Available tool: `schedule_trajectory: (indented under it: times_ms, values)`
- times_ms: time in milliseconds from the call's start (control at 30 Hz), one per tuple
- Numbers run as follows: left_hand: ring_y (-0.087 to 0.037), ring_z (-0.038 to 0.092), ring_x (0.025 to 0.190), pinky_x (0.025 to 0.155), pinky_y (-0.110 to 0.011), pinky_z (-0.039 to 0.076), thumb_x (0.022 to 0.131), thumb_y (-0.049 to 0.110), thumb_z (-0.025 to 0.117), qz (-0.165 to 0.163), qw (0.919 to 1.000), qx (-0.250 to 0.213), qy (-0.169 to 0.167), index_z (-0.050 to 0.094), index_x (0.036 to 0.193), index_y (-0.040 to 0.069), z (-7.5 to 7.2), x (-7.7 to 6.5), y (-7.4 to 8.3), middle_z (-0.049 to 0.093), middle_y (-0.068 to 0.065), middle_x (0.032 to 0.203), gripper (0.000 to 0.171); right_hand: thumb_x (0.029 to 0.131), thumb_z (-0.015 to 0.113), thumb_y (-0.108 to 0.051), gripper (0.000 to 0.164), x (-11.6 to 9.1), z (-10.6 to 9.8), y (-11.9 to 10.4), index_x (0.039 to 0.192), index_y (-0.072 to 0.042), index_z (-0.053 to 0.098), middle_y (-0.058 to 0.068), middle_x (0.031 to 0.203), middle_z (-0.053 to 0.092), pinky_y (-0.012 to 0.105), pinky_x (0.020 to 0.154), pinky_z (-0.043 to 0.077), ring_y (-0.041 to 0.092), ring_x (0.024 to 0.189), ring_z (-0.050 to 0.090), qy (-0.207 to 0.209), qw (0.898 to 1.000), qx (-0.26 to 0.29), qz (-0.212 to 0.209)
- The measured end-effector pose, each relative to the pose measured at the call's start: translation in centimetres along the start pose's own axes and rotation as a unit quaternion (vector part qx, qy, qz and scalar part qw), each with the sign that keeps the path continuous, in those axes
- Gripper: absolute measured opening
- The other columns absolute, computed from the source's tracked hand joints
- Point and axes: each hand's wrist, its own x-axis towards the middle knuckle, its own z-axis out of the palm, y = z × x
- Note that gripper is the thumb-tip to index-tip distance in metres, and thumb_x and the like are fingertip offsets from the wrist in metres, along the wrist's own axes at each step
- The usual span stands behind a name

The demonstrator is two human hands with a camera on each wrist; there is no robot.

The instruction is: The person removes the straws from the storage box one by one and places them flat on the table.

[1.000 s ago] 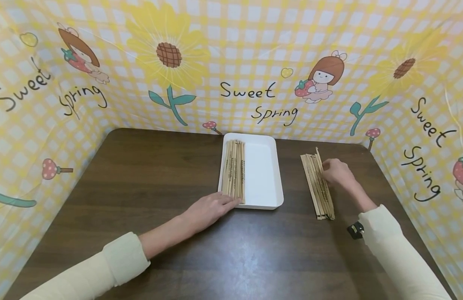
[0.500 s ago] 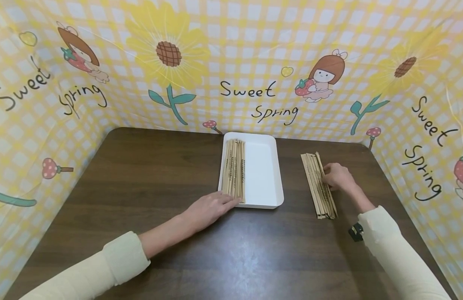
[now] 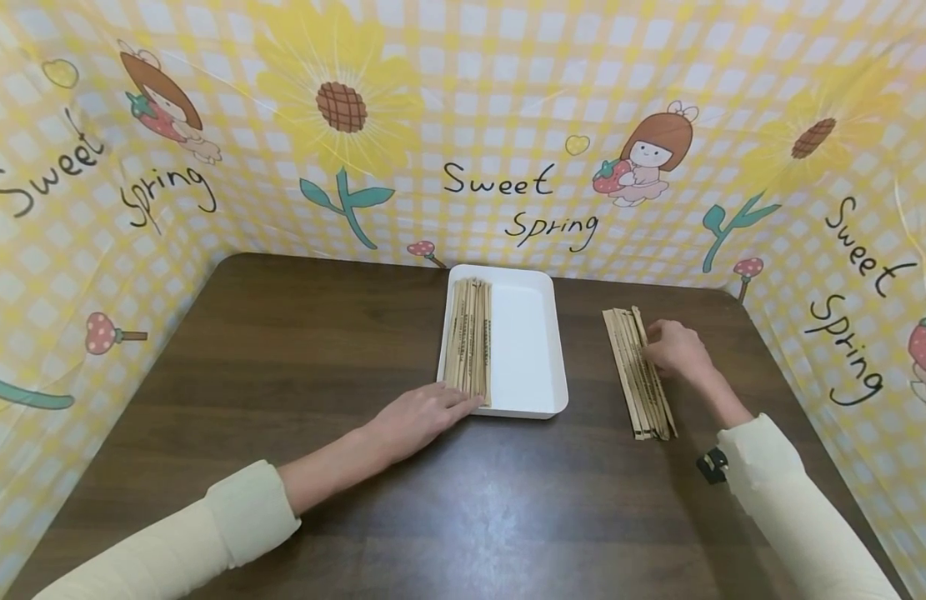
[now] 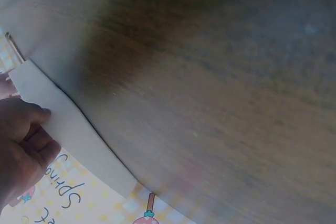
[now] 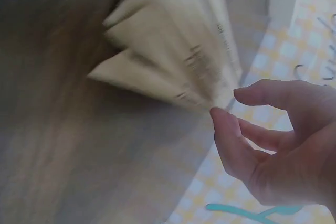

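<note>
Right hand (image 3: 676,352): fingertips apart, touching slim brown paper packets (image 3: 637,379).
Packets: uneven pressing risking scatter.
Left hand (image 3: 413,419): touching white oblong tray (image 3: 524,354), grip unclear.

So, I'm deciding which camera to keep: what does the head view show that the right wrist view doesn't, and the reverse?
Only head: the left hand and the paper bundle in the white tray.
Only right wrist: the gap between the fingertips of the right hand.
Both: that hand, the fanned packets, the table and the checked cloth.
</note>
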Motion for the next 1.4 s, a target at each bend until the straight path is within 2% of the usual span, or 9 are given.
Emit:
schedule_trajectory:
  times_ms: [33,100,200,367,533,667,1000,1200,1400]
  values:
    - [-0.026,0.065,0.110,0.095,-0.041,0.052,0.088,-0.006,0.069,0.000,1.0000,-0.001,-0.001,0.062,0.131,0.000,0.0,0.0,0.0,0.068,-0.014,0.120,0.045,0.095,0.056,-0.014,0.054,-0.1,0.0,-0.6,0.141,0.011,0.043,0.035,0.115,0.060,0.037,0.060,0.057,0.027,0.066,0.068,0.000,1.000,-0.001,-0.005]
    - [-0.026,0.065,0.111,0.096,-0.042,0.051,0.087,-0.007,0.068,0.002,1.0000,-0.002,-0.003,0.062,0.131,0.000,0.0,-0.1,0.0,0.068,-0.015,0.120,0.044,0.096,0.057,-0.014,0.054,-0.2,0.0,-1.9,0.143,0.010,0.042,0.034,0.124,0.058,0.040,0.061,0.058,0.030,0.068,0.069,-0.003,1.000,0.010,-0.021]
    - [-0.026,0.065,0.111,0.096,-0.041,0.051,0.088,-0.007,0.068,0.000,1.0000,0.001,-0.006,0.062,0.131,0.000,0.0,-0.1,0.1,0.068,-0.014,0.120,0.044,0.094,0.058,-0.011,0.054,-0.2,0.4,-4.0,0.143,0.008,0.045,0.032,0.122,0.060,0.042,0.066,0.060,0.035,0.079,0.071,-0.011,0.997,0.055,-0.050]
    - [-0.026,0.065,0.111,0.096,-0.041,0.051,0.088,-0.007,0.068,-0.004,1.0000,-0.004,-0.004,0.062,0.132,0.001,0.0,-0.1,0.1,0.068,-0.013,0.121,0.045,0.090,0.057,-0.003,0.054,0.1,1.7,-7.7,0.142,0.006,0.046,0.032,0.118,0.060,0.044,0.074,0.060,0.041,0.092,0.069,-0.032,0.987,0.135,-0.083]
    - [-0.025,0.065,0.111,0.096,-0.041,0.051,0.087,-0.007,0.068,-0.005,1.0000,-0.002,0.001,0.063,0.131,0.001,0.0,0.0,0.0,0.068,-0.012,0.121,0.045,0.091,0.060,-0.001,0.052,0.7,3.4,-11.7,0.141,0.006,0.048,0.029,0.116,0.060,0.038,0.070,0.061,0.039,0.094,0.068,-0.040,0.984,0.145,-0.097]
    - [-0.024,0.065,0.111,0.096,-0.040,0.051,0.087,-0.007,0.068,-0.004,1.0000,0.003,0.003,0.063,0.130,0.002,0.0,-0.1,-0.1,0.068,-0.012,0.120,0.044,0.090,0.061,0.000,0.050,1.4,5.2,-13.9,0.139,0.005,0.051,0.026,0.111,0.062,0.036,0.067,0.061,0.036,0.091,0.069,-0.041,0.984,0.141,-0.103]
    - [-0.025,0.066,0.109,0.093,-0.038,0.053,0.086,-0.007,0.069,-0.005,0.9999,0.013,0.002,0.064,0.129,0.003,0.1,-0.1,0.0,0.069,-0.011,0.121,0.045,0.090,0.062,0.001,0.044,2.7,9.5,-16.8,0.134,0.005,0.055,0.023,0.105,0.066,0.030,0.062,0.060,0.032,0.090,0.069,-0.070,0.978,0.150,-0.129]
    - [-0.024,0.065,0.109,0.093,-0.038,0.053,0.086,-0.006,0.069,-0.005,0.9999,0.016,-0.003,0.064,0.129,0.002,0.1,0.0,0.0,0.068,-0.011,0.121,0.044,0.090,0.064,0.000,0.045,3.2,11.1,-17.6,0.135,0.005,0.054,0.021,0.098,0.070,0.028,0.058,0.059,0.027,0.081,0.070,-0.068,0.982,0.124,-0.123]
    - [-0.024,0.065,0.108,0.091,-0.036,0.053,0.086,-0.006,0.068,-0.007,0.9997,0.022,-0.004,0.064,0.129,0.002,-0.1,0.0,0.1,0.068,-0.011,0.121,0.043,0.090,0.064,0.001,0.047,3.5,11.6,-18.1,0.135,0.008,0.053,0.016,0.085,0.069,0.027,0.055,0.058,0.024,0.068,0.071,-0.062,0.987,0.094,-0.113]
